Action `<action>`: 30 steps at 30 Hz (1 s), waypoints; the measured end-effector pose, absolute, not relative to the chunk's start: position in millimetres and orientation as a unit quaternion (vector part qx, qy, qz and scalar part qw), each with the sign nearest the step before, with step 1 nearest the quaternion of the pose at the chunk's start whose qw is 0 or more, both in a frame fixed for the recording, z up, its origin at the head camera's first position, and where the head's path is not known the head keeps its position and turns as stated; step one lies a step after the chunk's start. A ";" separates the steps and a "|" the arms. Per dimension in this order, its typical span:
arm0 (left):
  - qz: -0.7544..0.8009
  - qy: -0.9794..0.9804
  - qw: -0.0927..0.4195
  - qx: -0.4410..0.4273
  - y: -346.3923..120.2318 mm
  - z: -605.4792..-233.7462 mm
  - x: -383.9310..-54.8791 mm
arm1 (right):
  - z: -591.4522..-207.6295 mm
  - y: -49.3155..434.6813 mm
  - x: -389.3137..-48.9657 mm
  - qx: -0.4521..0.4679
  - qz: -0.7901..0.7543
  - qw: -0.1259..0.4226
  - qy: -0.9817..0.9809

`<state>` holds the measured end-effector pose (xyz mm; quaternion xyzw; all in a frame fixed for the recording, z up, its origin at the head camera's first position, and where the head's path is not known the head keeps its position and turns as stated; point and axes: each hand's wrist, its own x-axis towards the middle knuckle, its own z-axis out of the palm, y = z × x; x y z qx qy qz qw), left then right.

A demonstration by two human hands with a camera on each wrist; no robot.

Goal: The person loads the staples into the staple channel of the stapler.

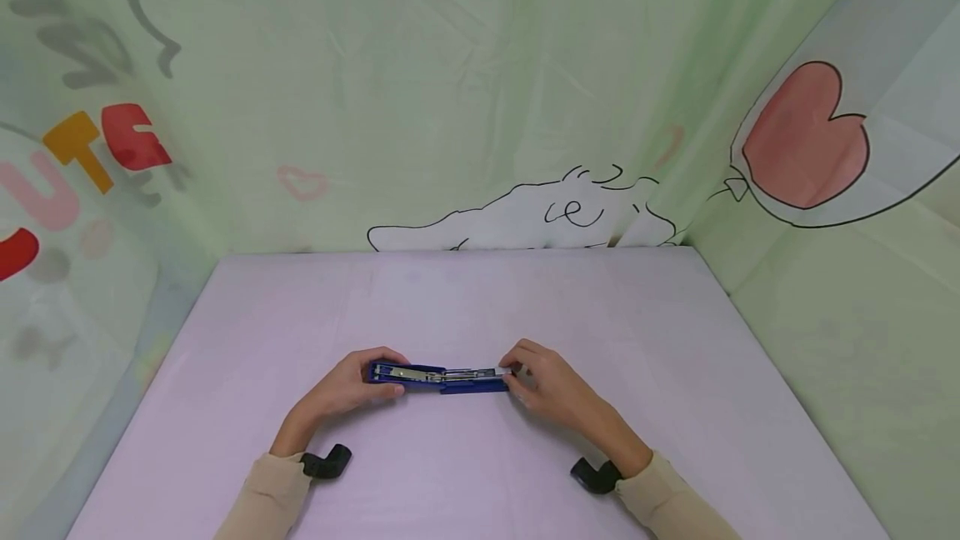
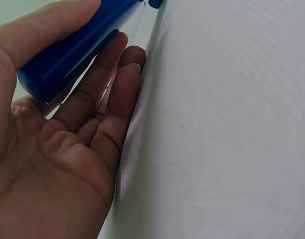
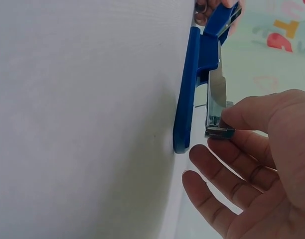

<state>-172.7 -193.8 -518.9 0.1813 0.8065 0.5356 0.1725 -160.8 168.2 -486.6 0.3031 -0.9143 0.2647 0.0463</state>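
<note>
A blue stapler point(image 1: 474, 387) lies opened out across the table, its cover swung back to the left and its metal magazine point(image 3: 216, 99) exposed above the blue base. My left hand point(image 1: 356, 382) grips the cover point(image 2: 68, 55), thumb on one side and fingers on the other. At the magazine's right end, the thumb and index finger of my right hand point(image 1: 551, 383) pinch a small silvery strip point(image 3: 229, 105) that looks like staples. Its other fingers spread loosely below the magazine. The fingertips hide most of the strip.
The table point(image 1: 450, 298) is covered in pale lilac cloth. Behind it hangs a light green printed curtain point(image 1: 420, 107), with more curtain at both sides. Black wrist mounts point(image 1: 327, 462) sit at both cuffs of the beige sleeves point(image 1: 266, 494).
</note>
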 end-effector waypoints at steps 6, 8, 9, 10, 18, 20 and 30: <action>0.537 0.805 0.173 0.183 -193.8 -520.5 -172.8 | -486.8 170.3 -161.0 0.307 0.266 0.043 -0.913; 0.537 0.805 0.172 0.185 -193.6 -520.2 -172.5 | -487.4 170.6 -161.2 0.304 0.265 0.040 -0.914; 0.537 0.805 0.171 0.185 -193.5 -520.2 -172.3 | -487.6 170.6 -161.1 0.303 0.265 0.039 -0.915; 0.537 0.805 0.171 0.185 -193.4 -520.1 -172.0 | -487.9 170.5 -161.0 0.301 0.264 0.038 -0.915; 0.540 0.804 0.176 0.178 -192.3 -518.9 -170.1 | -489.4 171.1 -160.7 0.306 0.267 0.038 -0.913; 0.540 0.804 0.177 0.176 -192.1 -518.4 -170.3 | -489.1 171.2 -160.7 0.306 0.265 0.038 -0.914; 0.538 0.806 0.178 0.170 -193.6 -518.2 -172.3 | -488.9 172.3 -163.2 0.315 0.268 0.041 -0.910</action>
